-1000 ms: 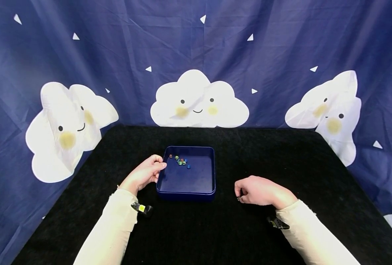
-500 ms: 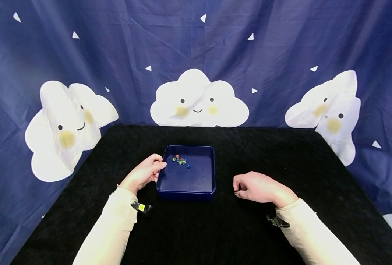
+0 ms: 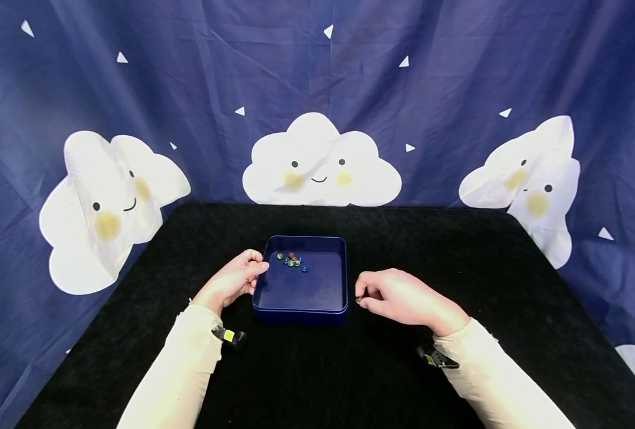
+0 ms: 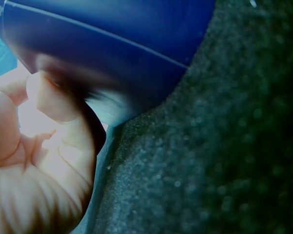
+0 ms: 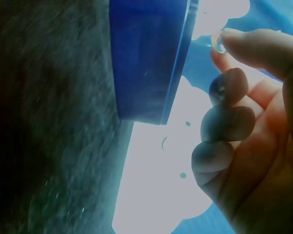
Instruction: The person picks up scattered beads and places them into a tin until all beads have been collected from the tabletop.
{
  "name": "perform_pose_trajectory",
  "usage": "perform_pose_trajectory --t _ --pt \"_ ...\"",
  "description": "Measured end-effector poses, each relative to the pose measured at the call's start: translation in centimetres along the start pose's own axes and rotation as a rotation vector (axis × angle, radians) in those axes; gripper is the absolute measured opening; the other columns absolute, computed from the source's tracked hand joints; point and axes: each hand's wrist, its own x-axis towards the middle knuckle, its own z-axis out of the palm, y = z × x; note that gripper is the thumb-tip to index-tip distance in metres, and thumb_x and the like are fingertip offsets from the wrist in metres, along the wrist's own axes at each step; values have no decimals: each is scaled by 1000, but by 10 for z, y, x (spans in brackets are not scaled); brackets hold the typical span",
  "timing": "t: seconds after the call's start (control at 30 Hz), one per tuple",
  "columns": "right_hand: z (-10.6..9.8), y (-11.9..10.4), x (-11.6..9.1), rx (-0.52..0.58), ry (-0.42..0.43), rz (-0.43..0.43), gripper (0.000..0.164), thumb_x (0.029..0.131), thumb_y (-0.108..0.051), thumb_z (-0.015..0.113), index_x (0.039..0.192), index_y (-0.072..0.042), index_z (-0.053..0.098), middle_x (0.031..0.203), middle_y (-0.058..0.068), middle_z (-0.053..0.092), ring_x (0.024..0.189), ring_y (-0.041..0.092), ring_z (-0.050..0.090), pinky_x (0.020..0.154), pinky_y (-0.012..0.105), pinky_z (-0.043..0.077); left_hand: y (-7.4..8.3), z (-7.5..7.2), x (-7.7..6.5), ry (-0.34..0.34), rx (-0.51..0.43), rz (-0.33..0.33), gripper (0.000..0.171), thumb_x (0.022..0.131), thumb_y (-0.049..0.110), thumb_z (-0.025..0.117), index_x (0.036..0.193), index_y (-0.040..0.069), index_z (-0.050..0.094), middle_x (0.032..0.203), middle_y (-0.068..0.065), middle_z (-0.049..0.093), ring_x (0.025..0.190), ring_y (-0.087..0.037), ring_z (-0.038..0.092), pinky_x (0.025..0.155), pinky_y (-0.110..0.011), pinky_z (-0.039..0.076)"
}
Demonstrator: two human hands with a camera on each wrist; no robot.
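Note:
A square dark blue tray with raised walls sits on the table. Several small glass marbles, in green, blue and reddish tones, lie inside toward its far left. My left hand grips the left wall, thumb at the rim; in the left wrist view its fingers curl against the tray's outer side. Just right of the tray, my right hand pinches one marble between thumb and index finger. The right wrist view shows this clear marble at the fingertips, the other fingers curled.
Black fuzzy cloth covers the table all around the tray. Behind and on both sides hangs a dark blue curtain with smiling white clouds. Each wrist wears a strapped camera, such as the left wrist camera.
My right hand has risen from the cloth and moved left toward the tray, carrying a marble. A reddish marble inside the tray has rolled right to the cluster. The left hand stays put.

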Motion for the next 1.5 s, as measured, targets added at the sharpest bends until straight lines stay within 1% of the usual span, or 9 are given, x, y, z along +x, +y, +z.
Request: perform_pose_trajectory --t 0.2,0.43,0.6,0.73,0.9,1.17,1.3,1.5 --pt "3 -9 9 -13 18 -5 10 91 -24 72 93 -31 64 65 -19 47 60 1 48 59 27 44 0 0 -1 9 10 -1 23 102 15 59 113 7 39 73 -3 48 59 -11 48 52 -24 49" --pt "9 -16 19 -30 11 -18 11 92 -23 71 94 -31 64 64 -19 46 61 2 49 61 27 45 -1 0 0 15 9 -1 24 102 15 59 113 8 39 73 -1 47 59 -11 48 52 -24 48" --pt "13 -17 23 -52 0 -25 12 92 -22 71 95 -31 64 63 -18 46 62 2 49 62 26 45 -3 -1 0 5 17 5 25 102 15 59 114 7 38 74 -3 48 60 -11 48 53 -24 49" --pt "15 -15 23 -60 6 -36 12 92 -20 72 95 -28 64 64 -18 46 62 3 49 63 27 45 -4 -2 1 4 16 2 25 102 15 59 114 6 38 75 -4 48 60 -11 49 54 -25 50" --pt "12 -11 20 -55 31 -30 13 91 -18 73 95 -27 65 64 -18 45 61 2 48 63 27 44 -3 -2 1 1 17 6 26 102 15 59 114 6 38 75 -4 48 60 -12 49 54 -25 50" --pt "7 0 10 -62 56 26 13 91 -18 72 95 -28 65 66 -17 47 62 2 48 62 28 44 0 -1 -1 13 22 0 23 102 15 59 113 8 40 73 -3 49 59 -12 50 54 -25 50" --pt "4 10 2 -67 64 54 12 91 -18 72 95 -27 65 66 -18 47 62 2 48 62 28 44 0 0 -1 8 19 0 23 102 15 58 114 7 39 73 -2 49 59 -12 50 54 -25 50" --pt "-3 29 -16 -48 60 123 11 91 -20 71 94 -29 65 65 -19 49 58 1 48 61 28 44 1 0 -2 -3 19 5 24 103 15 58 114 7 38 74 -2 48 60 -12 49 54 -25 50"
